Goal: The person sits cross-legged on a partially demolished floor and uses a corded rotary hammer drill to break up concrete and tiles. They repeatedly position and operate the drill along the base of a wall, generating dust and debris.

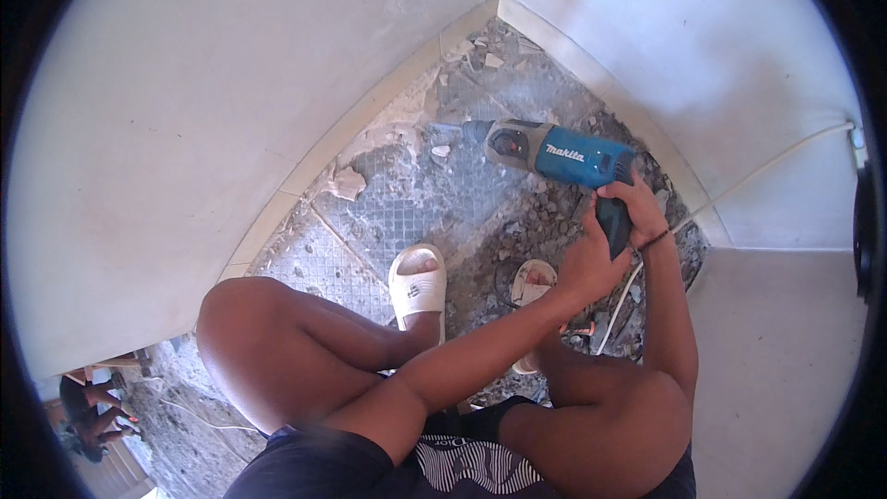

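A blue-and-black hammer drill point(582, 159) lies sideways in the air over the broken floor, its bit point(446, 127) pointing left toward the rubble. My right hand point(637, 212) wraps the upper part of its black handle point(612, 222) from the right, thumb across it. My left hand point(596, 259) grips lower on the same handle, reaching across from the lower middle, with fingers partly hidden by the handle. Whether the bit touches anything is hard to tell.
Pale walls point(185, 83) with tile skirting point(628, 111) form a corner around rubble point(545, 212) and tile fragments point(349, 185). My white sandals point(416, 300) stand below the drill. A white cable point(785, 152) crosses at right. Another person point(92, 416) is at lower left.
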`<state>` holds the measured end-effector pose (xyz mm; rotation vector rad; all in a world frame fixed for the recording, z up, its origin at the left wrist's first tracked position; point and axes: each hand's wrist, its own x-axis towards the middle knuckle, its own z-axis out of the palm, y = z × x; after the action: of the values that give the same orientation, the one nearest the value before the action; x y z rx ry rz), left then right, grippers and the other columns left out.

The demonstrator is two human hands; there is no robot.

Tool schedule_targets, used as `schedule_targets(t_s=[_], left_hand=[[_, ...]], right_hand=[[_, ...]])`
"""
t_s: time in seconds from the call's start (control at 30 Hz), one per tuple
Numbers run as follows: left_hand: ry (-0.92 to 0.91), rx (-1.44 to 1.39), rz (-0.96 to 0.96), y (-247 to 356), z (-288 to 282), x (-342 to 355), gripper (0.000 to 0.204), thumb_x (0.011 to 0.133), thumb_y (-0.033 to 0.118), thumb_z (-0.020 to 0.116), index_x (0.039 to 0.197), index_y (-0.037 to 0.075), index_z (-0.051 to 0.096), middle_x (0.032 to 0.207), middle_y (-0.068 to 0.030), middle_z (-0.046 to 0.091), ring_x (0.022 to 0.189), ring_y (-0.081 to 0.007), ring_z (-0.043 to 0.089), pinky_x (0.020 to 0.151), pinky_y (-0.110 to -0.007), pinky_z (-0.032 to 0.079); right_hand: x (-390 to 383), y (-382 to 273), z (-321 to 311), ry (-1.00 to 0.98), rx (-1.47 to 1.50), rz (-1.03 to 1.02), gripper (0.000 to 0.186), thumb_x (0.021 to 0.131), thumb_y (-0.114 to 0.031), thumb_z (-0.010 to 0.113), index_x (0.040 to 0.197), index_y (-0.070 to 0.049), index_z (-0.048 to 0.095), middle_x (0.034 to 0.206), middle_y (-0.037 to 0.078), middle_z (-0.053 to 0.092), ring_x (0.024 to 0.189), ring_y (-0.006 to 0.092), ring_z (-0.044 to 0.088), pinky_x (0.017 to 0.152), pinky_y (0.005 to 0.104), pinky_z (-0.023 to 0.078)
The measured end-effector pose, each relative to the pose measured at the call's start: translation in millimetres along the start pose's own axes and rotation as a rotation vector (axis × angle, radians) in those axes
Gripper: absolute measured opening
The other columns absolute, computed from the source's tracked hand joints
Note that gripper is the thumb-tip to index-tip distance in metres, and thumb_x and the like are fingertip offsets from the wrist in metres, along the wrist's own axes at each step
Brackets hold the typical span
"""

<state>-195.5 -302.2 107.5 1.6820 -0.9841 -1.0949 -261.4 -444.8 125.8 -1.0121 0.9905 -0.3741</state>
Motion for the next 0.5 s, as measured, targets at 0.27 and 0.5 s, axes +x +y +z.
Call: schedule_targets(t_s=[0.27, 0.5], left_hand=[[-0.021, 0.07, 0.005, -18, -5, -10, 0.101, 0.086, 0.029, 0.07, 0.155, -0.008, 0.007, 0.099, -0.0354, 0.07, 0.089, -0.0543, 0.069, 0.081, -0.059, 0.055], [-0.121, 0.147, -0.064, -36, -19, -32, 0.101, 0.085, 0.034, 0.071, 0.154, -0.01, 0.01, 0.097, -0.034, 0.07, 0.088, -0.0527, 0.07, 0.079, -0.058, 0.055]], right_hand=[[-7, 36, 1, 0.091, 0.123, 0.009, 0.049, 0.084, 0.001, 0.066, 0.129, -0.006, 0.049, 0.096, 0.011, 0.065, 0.082, 0.0227, 0.068, 0.075, 0.0376, 0.06], [-16, 78, 8, 0.117, 0.219, 0.026, 0.05, 0.083, 0.003, 0.069, 0.129, -0.007, 0.05, 0.098, 0.012, 0.067, 0.083, 0.0246, 0.07, 0.073, 0.0391, 0.061]])
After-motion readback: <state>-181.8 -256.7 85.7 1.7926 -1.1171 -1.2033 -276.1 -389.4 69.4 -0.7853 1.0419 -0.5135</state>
